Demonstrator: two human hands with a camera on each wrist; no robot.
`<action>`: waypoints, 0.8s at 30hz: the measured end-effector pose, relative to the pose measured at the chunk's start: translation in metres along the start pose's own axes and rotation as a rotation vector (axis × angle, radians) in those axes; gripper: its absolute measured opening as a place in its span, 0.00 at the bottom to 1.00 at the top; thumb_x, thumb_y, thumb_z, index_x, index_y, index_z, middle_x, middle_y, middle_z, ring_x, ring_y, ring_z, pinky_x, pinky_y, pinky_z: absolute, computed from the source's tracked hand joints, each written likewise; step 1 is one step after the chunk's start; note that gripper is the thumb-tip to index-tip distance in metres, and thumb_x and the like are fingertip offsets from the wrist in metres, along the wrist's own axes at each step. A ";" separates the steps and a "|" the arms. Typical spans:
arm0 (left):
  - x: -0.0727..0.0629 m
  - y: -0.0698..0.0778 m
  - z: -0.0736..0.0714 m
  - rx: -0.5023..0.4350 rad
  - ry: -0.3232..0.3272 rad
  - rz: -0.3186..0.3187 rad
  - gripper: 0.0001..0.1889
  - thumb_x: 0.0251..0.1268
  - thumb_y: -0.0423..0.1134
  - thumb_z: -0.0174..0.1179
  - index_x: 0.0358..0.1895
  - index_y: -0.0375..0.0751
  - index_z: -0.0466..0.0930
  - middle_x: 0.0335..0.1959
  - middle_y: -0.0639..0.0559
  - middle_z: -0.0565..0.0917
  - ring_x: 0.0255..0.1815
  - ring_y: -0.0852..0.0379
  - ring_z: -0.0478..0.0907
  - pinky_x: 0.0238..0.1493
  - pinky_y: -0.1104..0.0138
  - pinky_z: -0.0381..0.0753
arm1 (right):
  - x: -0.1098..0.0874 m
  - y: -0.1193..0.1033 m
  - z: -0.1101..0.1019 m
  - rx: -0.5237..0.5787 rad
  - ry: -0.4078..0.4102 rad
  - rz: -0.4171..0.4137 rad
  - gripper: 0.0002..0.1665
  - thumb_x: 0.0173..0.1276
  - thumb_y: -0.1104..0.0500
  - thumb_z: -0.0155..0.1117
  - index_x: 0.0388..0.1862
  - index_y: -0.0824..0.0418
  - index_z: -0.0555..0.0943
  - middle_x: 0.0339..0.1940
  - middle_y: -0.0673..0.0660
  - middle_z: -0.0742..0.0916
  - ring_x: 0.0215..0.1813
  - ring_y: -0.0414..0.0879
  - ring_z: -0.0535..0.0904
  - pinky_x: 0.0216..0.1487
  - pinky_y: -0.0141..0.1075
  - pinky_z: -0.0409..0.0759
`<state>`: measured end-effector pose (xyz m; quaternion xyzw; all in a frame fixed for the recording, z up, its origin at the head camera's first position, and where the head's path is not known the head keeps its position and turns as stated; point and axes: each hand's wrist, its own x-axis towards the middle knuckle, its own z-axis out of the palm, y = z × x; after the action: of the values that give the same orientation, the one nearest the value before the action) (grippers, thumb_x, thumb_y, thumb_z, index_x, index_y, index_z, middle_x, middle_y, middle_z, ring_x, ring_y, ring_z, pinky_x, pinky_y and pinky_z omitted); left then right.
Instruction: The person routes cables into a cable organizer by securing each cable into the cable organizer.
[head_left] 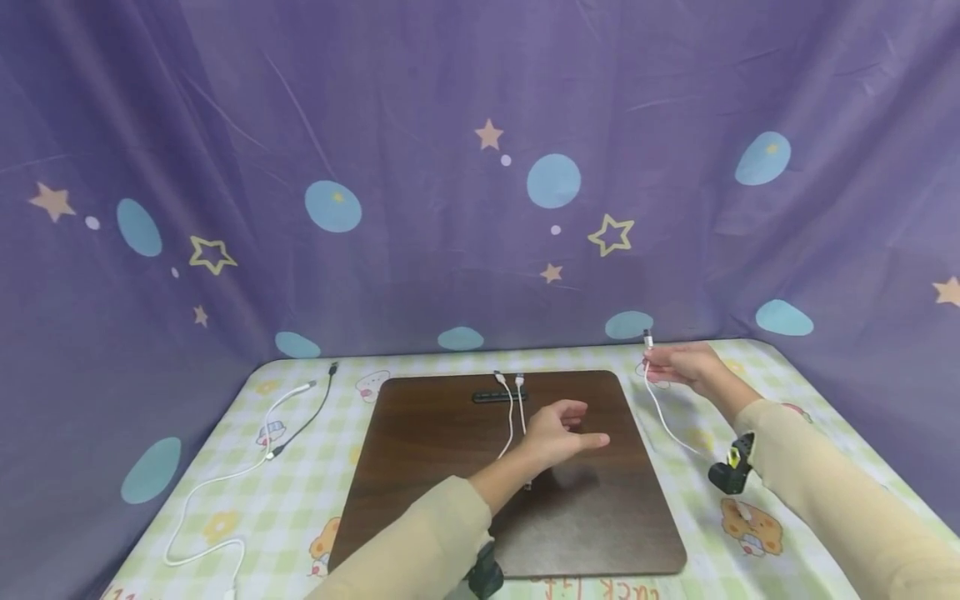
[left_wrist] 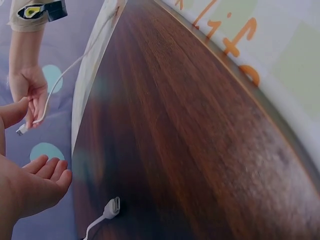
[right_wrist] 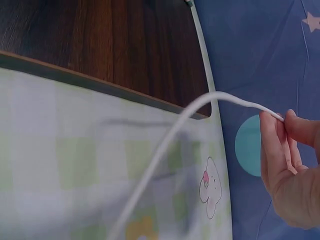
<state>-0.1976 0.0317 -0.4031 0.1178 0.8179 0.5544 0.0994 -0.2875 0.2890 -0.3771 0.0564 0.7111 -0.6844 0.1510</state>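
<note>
My right hand [head_left: 682, 367] pinches a white USB cable [head_left: 648, 341] just below its plug, beyond the right edge of the dark wooden board [head_left: 592, 533]. The plug points up, and the rest of the cable hangs down toward the right wrist. In the right wrist view, thumb and fingertips grip the thin cable [right_wrist: 185, 116]. Over the board, my left hand [head_left: 558, 435] holds nothing, its fingers relaxed and thumb apart. Beneath it run two white cable lengths [head_left: 512, 417], their upper ends at a black cable-holder strip [head_left: 487, 397]. A white connector [left_wrist: 113, 206] lies on the board.
Left of the board, a long white cable [head_left: 213, 481] curves across the checked tablecloth [head_left: 300, 500]. A short dark cable [head_left: 318, 412] lies beside it, touching it near one end. A purple curtain [head_left: 420, 275] rises behind the table.
</note>
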 end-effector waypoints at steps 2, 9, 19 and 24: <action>0.001 0.001 0.003 -0.005 -0.003 -0.003 0.31 0.49 0.41 0.72 0.59 0.34 0.75 0.58 0.40 0.81 0.59 0.44 0.78 0.62 0.61 0.79 | -0.001 -0.002 0.002 0.013 0.005 0.007 0.13 0.70 0.66 0.57 0.26 0.55 0.82 0.23 0.49 0.88 0.29 0.38 0.86 0.42 0.30 0.87; 0.007 0.004 0.016 -0.050 -0.016 -0.028 0.30 0.49 0.41 0.73 0.58 0.36 0.76 0.57 0.41 0.82 0.59 0.47 0.79 0.58 0.63 0.81 | -0.004 -0.011 0.010 0.038 0.011 0.020 0.14 0.70 0.66 0.56 0.25 0.56 0.81 0.23 0.48 0.88 0.29 0.37 0.86 0.40 0.27 0.86; 0.011 0.010 0.043 -0.111 -0.039 -0.071 0.27 0.48 0.40 0.73 0.54 0.37 0.79 0.53 0.45 0.84 0.55 0.49 0.81 0.52 0.67 0.83 | -0.006 -0.020 0.015 0.092 0.021 0.054 0.18 0.71 0.66 0.54 0.22 0.55 0.82 0.21 0.48 0.87 0.28 0.38 0.86 0.40 0.27 0.86; 0.012 0.015 0.056 -0.153 -0.038 -0.104 0.25 0.47 0.38 0.73 0.52 0.38 0.80 0.50 0.46 0.86 0.52 0.52 0.83 0.51 0.68 0.84 | -0.005 -0.020 0.016 0.115 0.030 0.061 0.18 0.70 0.67 0.55 0.21 0.55 0.82 0.21 0.49 0.87 0.28 0.38 0.87 0.39 0.27 0.86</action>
<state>-0.1910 0.0896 -0.4103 0.0778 0.7763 0.6068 0.1520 -0.2860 0.2725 -0.3566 0.0967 0.6708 -0.7182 0.1576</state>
